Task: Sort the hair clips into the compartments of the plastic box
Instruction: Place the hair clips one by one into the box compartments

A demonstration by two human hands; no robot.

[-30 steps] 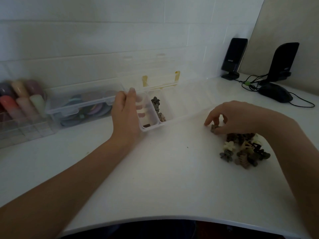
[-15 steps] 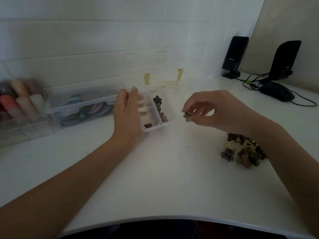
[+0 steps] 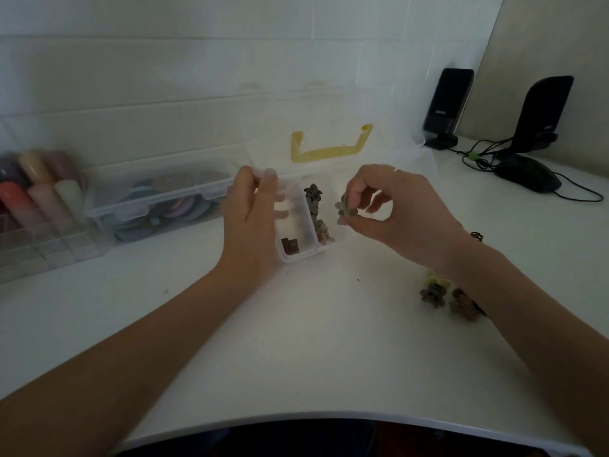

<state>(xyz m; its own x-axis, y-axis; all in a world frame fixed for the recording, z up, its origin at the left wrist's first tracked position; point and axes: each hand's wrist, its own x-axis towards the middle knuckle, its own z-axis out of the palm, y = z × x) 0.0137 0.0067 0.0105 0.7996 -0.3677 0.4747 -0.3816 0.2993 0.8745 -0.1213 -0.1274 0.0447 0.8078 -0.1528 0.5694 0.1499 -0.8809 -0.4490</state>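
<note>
Progress: partly done, by the look of it; one dark brown clip (image 3: 290, 247) alone in the compartment under the left fingers, a row of grey-brown clips (image 3: 315, 212) in the next compartment along its dividing wall.
In hand: small greyish clip (image 3: 345, 207) pinched between right thumb and fingertips (image 3: 353, 196), held above the box, just right of the row.
Right hand: right hand (image 3: 392, 206) curled, thumb and index tight on the clip, other fingers bent loosely above.
Left hand: left hand (image 3: 253, 219) gripping the left wall of the box (image 3: 298, 257), thumb along the outside, fingers over the rim and seen through the clear plastic.
Left to do: loose pile of clips (image 3: 448, 296) on the table, near the right wrist and partly hidden by the forearm; count cannot be told.
Step in hand: probably dropping the held clip into the compartment below the fingertips.
Edges: thin divider just left of the pinched clip; near rim of the box just below the fingers; open lid with yellow handle (image 3: 329, 146) standing behind the fingers.
Open room: bare table (image 3: 313, 341) between the box and the body; free path from the pile to the box.
Clutter: second clear box of coloured discs (image 3: 164, 202) left of the left hand, apart; mouse (image 3: 527, 174) and speakers (image 3: 446, 107) far right, well away from the fingers.
</note>
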